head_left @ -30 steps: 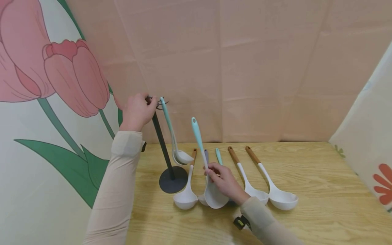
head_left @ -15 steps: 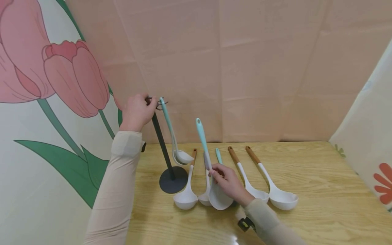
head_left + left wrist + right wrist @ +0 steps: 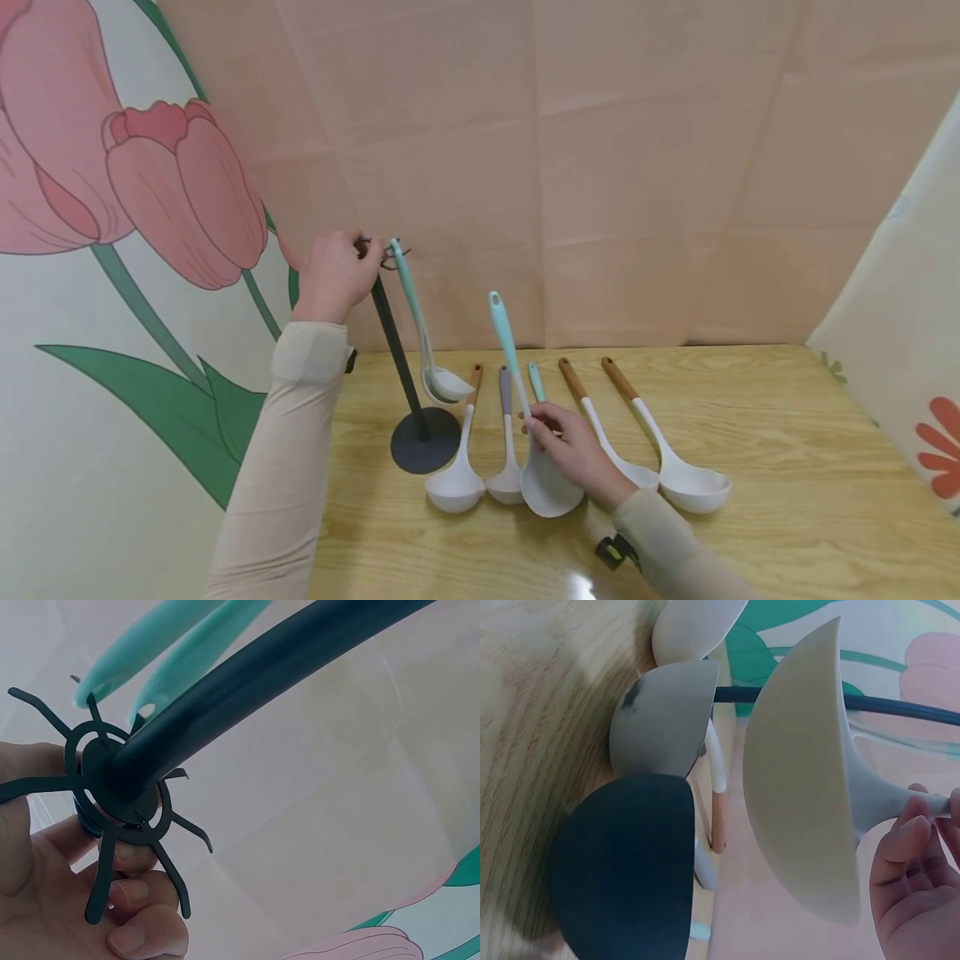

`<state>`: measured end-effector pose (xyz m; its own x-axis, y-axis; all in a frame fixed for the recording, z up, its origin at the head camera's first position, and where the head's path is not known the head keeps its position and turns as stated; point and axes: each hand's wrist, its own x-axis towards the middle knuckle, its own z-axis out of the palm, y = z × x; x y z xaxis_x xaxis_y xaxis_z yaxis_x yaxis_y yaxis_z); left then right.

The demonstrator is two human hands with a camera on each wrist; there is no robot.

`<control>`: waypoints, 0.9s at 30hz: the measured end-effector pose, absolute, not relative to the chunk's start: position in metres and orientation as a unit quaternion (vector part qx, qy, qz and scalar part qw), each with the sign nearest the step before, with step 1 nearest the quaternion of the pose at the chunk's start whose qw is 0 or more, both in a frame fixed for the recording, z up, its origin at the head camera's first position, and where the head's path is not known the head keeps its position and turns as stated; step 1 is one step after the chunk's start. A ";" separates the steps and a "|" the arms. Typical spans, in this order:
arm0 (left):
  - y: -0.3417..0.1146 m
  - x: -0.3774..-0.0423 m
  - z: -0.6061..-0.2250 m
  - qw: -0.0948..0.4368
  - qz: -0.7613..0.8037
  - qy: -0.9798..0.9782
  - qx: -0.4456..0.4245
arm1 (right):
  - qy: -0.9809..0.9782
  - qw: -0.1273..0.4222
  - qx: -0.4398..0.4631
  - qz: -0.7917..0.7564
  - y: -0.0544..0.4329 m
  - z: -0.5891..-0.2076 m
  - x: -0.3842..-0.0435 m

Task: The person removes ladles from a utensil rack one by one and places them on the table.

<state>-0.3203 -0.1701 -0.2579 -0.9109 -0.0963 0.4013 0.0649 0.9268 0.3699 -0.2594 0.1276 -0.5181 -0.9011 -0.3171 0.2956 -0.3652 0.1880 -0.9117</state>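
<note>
My left hand grips the top of a black utensil stand, whose ring of hooks shows in the left wrist view. Two turquoise-handled ladles hang by their handle holes from hooks on the stand's right side. With its thumb and fingers my right hand pinches the white neck of another turquoise-handled ladle. That ladle is off the table, handle up, and its pale bowl faces the right wrist camera. Behind it lies a turquoise-handled ladle, mostly hidden, near a dark bowl.
Left of the right hand lie a brown-handled ladle and a grey-handled ladle. Two more brown-handled ladles, a nearer one and an outer one, lie to its right. A wooden table meets a cloth backdrop.
My right hand has carried its ladle a little to the right, uncovering the grey-handled ladle. The left hand has stayed on the stand's top.
</note>
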 end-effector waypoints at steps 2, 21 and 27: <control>-0.171 -0.320 -0.258 0.211 -0.191 -0.959 0.010 | -0.773 0.020 0.224 0.593 0.130 -0.520 -0.260; -0.168 -0.321 -0.256 0.200 -0.190 -0.961 0.010 | -0.793 0.040 0.210 0.570 0.156 -0.523 -0.262; -0.170 -0.322 -0.256 0.199 -0.188 -0.962 0.010 | -0.790 0.076 0.226 0.565 0.164 -0.521 -0.264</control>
<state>-0.3221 -0.1703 -0.2563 -0.9206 -0.0946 0.3788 0.0554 0.9288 0.3665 -0.2636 0.1642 -0.5209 -0.8867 -0.2708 0.3747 -0.4422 0.2602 -0.8583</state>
